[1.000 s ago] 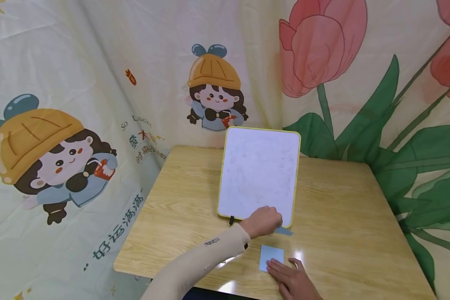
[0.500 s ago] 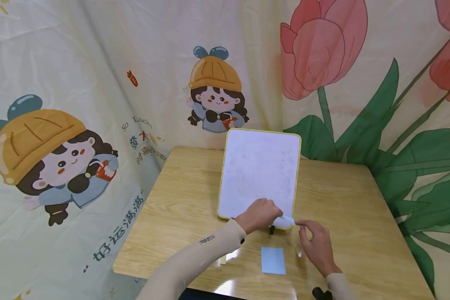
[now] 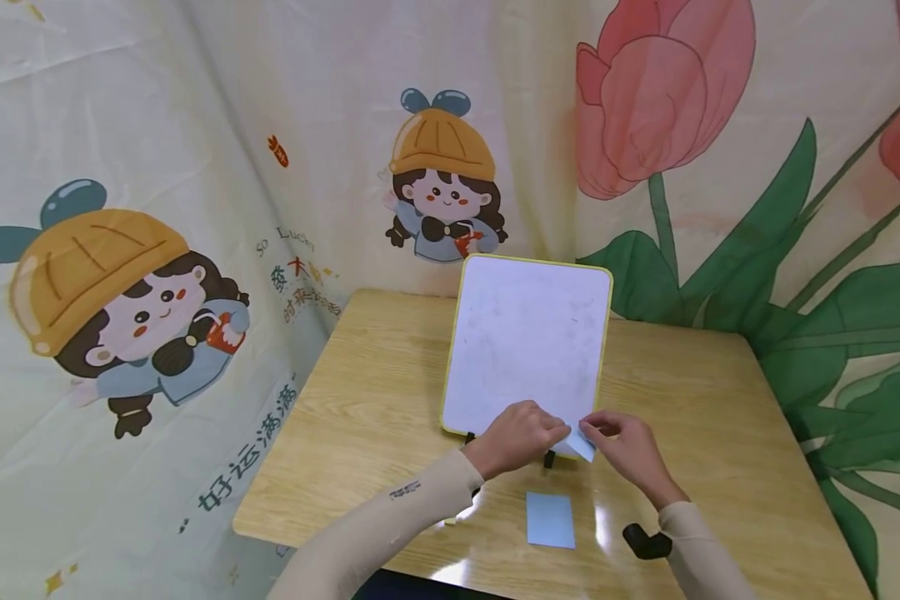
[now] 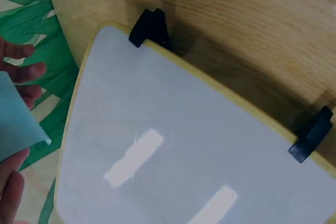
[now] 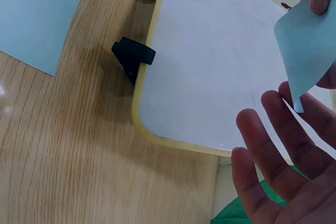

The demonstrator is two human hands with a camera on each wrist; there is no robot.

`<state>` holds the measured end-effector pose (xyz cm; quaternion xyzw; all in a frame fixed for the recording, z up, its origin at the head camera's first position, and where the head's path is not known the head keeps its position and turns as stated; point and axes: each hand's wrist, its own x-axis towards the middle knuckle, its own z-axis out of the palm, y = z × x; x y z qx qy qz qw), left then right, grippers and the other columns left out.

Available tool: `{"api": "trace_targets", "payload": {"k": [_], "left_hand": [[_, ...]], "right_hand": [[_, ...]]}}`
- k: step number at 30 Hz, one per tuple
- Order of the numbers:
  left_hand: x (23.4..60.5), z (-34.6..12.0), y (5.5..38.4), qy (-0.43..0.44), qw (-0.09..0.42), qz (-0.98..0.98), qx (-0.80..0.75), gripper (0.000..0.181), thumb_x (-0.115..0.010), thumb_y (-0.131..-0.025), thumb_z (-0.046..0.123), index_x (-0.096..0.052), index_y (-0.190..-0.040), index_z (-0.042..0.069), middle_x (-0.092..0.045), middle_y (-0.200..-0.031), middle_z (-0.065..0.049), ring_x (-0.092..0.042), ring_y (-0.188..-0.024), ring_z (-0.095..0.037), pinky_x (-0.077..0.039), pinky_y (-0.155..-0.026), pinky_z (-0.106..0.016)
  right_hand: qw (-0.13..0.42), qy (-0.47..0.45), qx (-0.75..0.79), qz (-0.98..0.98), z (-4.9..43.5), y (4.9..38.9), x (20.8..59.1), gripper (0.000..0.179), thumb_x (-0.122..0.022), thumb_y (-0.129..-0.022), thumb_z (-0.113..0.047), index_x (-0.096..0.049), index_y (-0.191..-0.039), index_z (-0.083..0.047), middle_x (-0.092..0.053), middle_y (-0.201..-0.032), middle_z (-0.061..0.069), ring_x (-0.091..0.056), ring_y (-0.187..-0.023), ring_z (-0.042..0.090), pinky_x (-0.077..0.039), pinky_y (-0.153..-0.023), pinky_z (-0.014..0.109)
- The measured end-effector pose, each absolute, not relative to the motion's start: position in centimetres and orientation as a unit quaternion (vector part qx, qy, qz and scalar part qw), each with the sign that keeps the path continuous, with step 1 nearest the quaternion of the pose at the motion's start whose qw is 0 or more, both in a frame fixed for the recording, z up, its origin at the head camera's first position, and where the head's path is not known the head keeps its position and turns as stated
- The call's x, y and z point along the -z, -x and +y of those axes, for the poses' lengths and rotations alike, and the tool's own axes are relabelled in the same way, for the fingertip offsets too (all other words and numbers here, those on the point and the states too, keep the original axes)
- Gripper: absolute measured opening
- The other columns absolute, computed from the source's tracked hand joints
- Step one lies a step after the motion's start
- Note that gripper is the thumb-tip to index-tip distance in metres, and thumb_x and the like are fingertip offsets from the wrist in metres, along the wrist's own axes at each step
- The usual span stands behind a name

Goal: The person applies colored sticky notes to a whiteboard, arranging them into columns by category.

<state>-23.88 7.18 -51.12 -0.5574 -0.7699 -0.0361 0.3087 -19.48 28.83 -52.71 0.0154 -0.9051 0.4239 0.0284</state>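
Observation:
In front of the whiteboard's lower right corner, my left hand pinches a blue sheet of paper like a sticky note. My right hand has thumb and index finger at the sheet's right-hand edge. From the right wrist, the sheet looks bent, its lower corner over the right index finger, while the other fingers spread below. In the left wrist view, the same sheet hangs between fingers of both hands. A second blue sheet lies flat on the table, nearer the body.
The whiteboard has a yellow rim and stands on black feet on a wooden table. A small pale yellow piece lies by the left sleeve. Printed curtains hang behind and to the left of the table.
My right hand has left the flat blue sheet and risen to the paper in my left hand. That paper has come up from low at the board's corner and now tilts between both hands.

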Motion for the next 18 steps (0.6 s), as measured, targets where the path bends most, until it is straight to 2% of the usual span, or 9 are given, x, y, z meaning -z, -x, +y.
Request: {"api": "trace_targets", "payload": {"k": [5,12,18], "left_hand": [[51.4,6.7,23.5,0.550,0.336,-0.764,0.039,0.013,-0.068,-0.085,0.008,-0.067,-0.086,0.020,-0.070,-0.086,0.016,-0.064,-0.078,0.002,-0.048,-0.073,-0.021],[51.7,6.3,23.1,0.543,0.339,-0.767,0.045,0.007,-0.072,-0.086,0.017,-0.069,-0.090,0.020,-0.072,-0.089,0.014,-0.067,-0.079,-0.002,-0.049,-0.071,-0.022],[51.8,6.2,22.9,0.536,0.337,-0.773,0.043,0.009,-0.073,-0.085,0.016,-0.070,-0.092,0.021,-0.072,-0.090,0.014,-0.067,-0.079,-0.003,-0.048,-0.069,-0.022]], "right_hand": [[0.022,-0.028,-0.412,-0.911,28.4,19.2,52.5,0.023,-0.068,-0.092,-0.032,-0.074,-0.101,-0.012,-0.072,-0.095,0.002,-0.065,-0.089,0.022,-0.051,-0.067,0.034],[0.036,-0.034,-0.414,-0.909,28.0,19.2,52.2,0.017,-0.069,-0.091,-0.023,-0.074,-0.098,-0.008,-0.072,-0.088,0.004,-0.066,-0.084,0.024,-0.051,-0.061,0.030],[0.049,-0.040,-0.408,-0.911,27.7,19.2,52.0,0.014,-0.070,-0.090,-0.018,-0.074,-0.098,-0.007,-0.071,-0.088,0.004,-0.066,-0.079,0.021,-0.051,-0.058,0.028]]}}
